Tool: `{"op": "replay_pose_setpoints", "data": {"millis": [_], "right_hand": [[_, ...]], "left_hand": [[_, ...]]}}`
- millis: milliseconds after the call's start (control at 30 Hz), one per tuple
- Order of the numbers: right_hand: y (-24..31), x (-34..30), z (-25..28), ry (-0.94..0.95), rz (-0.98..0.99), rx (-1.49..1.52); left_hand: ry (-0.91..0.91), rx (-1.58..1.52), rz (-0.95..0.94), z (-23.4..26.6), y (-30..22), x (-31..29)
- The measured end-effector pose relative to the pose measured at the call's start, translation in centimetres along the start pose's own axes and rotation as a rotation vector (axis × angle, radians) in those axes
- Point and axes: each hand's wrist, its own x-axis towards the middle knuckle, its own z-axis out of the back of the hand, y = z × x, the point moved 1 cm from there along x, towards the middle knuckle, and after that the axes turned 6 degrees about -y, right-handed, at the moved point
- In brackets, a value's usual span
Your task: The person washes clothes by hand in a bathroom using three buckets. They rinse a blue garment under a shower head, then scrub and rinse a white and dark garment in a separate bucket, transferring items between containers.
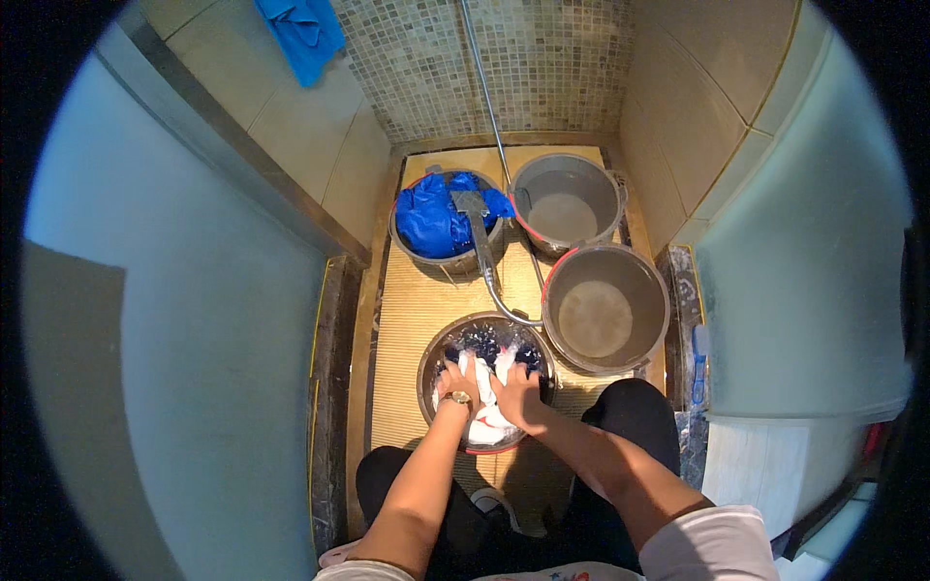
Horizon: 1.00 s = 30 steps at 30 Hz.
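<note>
Both of my hands work inside a dark round bucket (425, 382) just in front of my knees. It holds a wet white cloth (486, 382) with small red parts, over dark blue fabric (481, 339) flecked with white suds. My left hand (458, 380), a watch on its wrist, grips the left side of the cloth. Across from it, my right hand (518, 395) clutches the right side, its fingers bent downward. Some fingertips are hidden among the folds and suds.
A grey bucket of blue fabric (426, 218) stands far left, with a shower head (471, 205) lying across it and its hose trailing past. Two grey buckets of cloudy water (562, 218) (595, 318) stand at right. A blue brush (699, 363) rests on the right ledge.
</note>
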Motion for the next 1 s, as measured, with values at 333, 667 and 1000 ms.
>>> {"op": "replay_pose_setpoints", "data": {"millis": [333,667,1000], "right_hand": [[-5.3,5.1,2.9,0.454,0.046,0.658],[-3.6,4.6,12.5,0.092,0.146,1.003],[-5.4,3.6,21.3,-0.216,0.052,1.421]], "left_hand": [[-0.278,-0.109,0.005,3.2,1.6,0.7],[-0.387,-1.672,-0.273,15.2,3.3,-7.3],[-0.487,-2.119,-0.313,16.7,4.4,-7.1]]}}
